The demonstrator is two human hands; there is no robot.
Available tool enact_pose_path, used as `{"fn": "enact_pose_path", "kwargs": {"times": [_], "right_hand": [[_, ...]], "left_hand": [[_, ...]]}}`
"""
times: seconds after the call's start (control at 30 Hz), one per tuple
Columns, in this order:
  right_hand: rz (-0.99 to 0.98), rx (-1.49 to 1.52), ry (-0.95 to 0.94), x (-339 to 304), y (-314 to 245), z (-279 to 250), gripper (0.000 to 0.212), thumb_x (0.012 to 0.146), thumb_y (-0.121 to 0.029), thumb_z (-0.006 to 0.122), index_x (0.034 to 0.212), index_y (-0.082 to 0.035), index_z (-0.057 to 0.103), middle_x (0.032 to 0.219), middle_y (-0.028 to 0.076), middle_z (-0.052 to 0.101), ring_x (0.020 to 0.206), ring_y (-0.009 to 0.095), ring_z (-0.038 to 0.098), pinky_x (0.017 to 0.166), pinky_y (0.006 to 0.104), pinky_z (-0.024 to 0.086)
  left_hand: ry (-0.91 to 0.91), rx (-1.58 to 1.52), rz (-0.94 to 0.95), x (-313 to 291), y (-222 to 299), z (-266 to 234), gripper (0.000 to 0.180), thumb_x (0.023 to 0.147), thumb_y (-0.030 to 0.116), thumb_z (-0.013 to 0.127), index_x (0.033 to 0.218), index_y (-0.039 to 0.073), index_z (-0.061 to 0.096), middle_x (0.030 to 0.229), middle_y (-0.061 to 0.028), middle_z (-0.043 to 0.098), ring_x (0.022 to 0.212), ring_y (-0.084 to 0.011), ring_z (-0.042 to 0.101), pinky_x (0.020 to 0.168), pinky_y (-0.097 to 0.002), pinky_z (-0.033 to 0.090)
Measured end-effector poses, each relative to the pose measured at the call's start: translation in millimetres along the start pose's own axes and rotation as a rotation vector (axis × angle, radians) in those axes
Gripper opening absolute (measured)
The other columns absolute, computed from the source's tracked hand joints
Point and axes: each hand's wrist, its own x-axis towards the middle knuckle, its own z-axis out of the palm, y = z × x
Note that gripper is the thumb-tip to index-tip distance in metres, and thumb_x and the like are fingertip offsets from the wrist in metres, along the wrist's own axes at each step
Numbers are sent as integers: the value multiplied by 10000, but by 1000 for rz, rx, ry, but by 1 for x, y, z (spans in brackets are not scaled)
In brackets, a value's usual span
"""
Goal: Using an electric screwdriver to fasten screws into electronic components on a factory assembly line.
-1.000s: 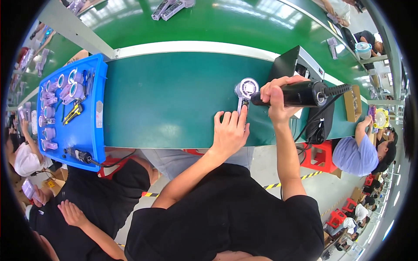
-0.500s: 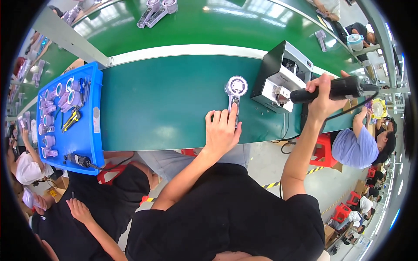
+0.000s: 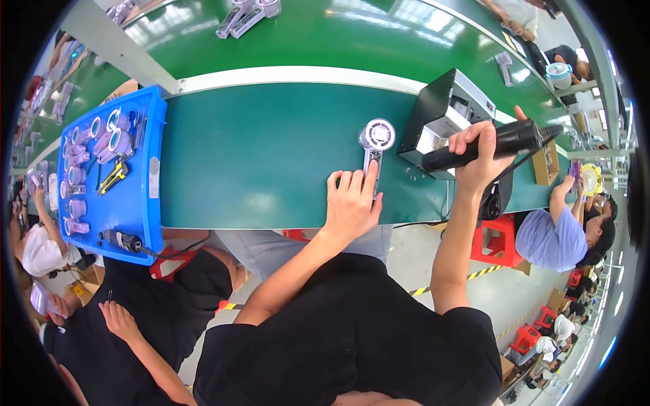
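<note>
On the green mat lies a handheld fan (image 3: 378, 137), its round head pointing away from me and its handle showing inner parts. My left hand (image 3: 352, 203) grips the lower handle, index finger along the top and thumb at the right side. A black electric screwdriver (image 3: 484, 145) is in my right hand (image 3: 482, 157), fingers wrapped round its body. It is held nearly level, its front end pointing left above the mat, apart from the fan. Behind it stands a black and silver box-shaped machine (image 3: 433, 111), partly hidden by the screwdriver and hand.
A blue tray (image 3: 154, 135) at left holds several fan parts, a yellow-black cutter and another power screwdriver. Small screws (image 3: 414, 173) lie beside the machine. A white rail (image 3: 291, 76) borders the far green bench. Co-workers sit on both sides; a cardboard box (image 3: 546, 164) stands at right.
My right hand has drawn the screwdriver left and slightly toward me, away from the machine's front. My left hand stays on the fan; the whole view has shifted slightly.
</note>
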Motion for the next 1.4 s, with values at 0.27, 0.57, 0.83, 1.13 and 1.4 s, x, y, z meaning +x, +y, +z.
{"fn": "enact_pose_path", "kwargs": {"times": [0.27,0.57,0.83,1.13,1.4], "right_hand": [[-97,67,-138,-22,32,60,706,848,76,680,1377,-66,235,730,129,616,550,167,594,535,302,532],[-80,40,-132,-26,33,70,687,862,43,701,1357,-58,236,736,133,619,551,167,598,528,305,539],[-89,43,-129,-29,44,69,699,864,32,705,1350,-57,211,734,135,624,541,168,599,522,294,547],[-173,-74,-171,-38,59,64,651,826,2,752,1289,-9,294,720,44,648,582,82,571,561,203,423],[-243,8,-66,-26,15,38,679,870,-16,721,1365,-38,258,702,116,629,538,165,601,534,286,524]], "left_hand": [[-8,-48,-20,-1,-2,-1,675,759,168,721,1375,-19,519,994,-123,568,932,-287,549,929,-458,391],[3,-63,-25,-1,-3,-1,688,740,158,707,1373,-34,521,961,-116,537,917,-275,531,926,-467,397],[-24,-64,-37,-1,-5,0,694,739,173,714,1379,-16,520,1001,-121,551,925,-285,537,920,-471,397],[-52,-85,-25,3,-4,-6,737,664,133,688,1366,-19,525,1008,-137,551,931,-306,541,918,-481,395],[-134,-43,16,8,-7,-18,715,642,44,627,1347,-16,531,985,-122,543,922,-299,541,863,-434,423]]}}
